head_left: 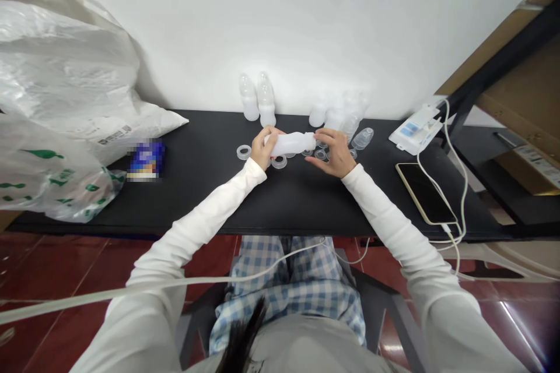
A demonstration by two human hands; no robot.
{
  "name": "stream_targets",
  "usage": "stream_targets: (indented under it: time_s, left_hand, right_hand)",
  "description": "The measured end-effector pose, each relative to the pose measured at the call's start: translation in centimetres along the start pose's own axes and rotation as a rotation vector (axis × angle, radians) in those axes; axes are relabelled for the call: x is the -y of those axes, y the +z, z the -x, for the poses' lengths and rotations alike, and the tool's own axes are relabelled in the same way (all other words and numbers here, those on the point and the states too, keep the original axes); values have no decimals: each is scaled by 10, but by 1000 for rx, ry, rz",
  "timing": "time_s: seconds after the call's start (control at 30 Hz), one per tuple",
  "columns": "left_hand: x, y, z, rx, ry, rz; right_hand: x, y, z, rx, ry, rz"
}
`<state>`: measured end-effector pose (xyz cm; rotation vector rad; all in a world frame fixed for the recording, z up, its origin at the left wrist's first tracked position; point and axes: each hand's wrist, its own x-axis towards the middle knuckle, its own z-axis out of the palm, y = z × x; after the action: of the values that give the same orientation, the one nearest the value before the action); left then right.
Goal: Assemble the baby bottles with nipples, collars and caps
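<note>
My left hand (264, 148) is wrapped around the base end of a white translucent baby bottle (291, 143), which lies sideways above the table with its threaded neck to the right. My right hand (333, 154) is at the neck, index fingertip against or very near it, thumb spread away below. White rings (244, 152) lie on the table, one (279, 161) beneath the bottle, several more partly hidden by my right hand. A clear dome cap (363, 139) lies beyond that hand. Against the wall stand two capped bottles (266, 102) and a group of white bottle bodies (318, 113).
On the black table (205, 186), large plastic bags (65, 99) and a blurred blue pack (147, 159) fill the left. At right lie a phone (425, 193) on a white cable and a white packet (415, 128). Another cable (196, 281) crosses over my lap. A shelf with cardboard boxes (520, 105) borders the right.
</note>
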<state>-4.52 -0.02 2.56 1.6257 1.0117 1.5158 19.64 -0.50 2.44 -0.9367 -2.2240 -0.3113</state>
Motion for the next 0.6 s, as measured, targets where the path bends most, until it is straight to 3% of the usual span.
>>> stream_targets:
  time_s: [0.13, 0.27, 0.47, 0.6]
  left_hand:
    - [-2, -4, 2, 89, 241, -167]
    - [-2, -7, 2, 117, 298, -251]
    - [0, -8, -2, 65, 130, -284]
    - [3, -7, -5, 35, 34, -199]
  right_hand:
    - [-3, -4, 1, 66, 86, -23]
    - [-4, -5, 1, 169, 90, -7]
    - [-1, -1, 1, 106, 52, -10]
    - [-8, 11, 6, -16, 47, 37]
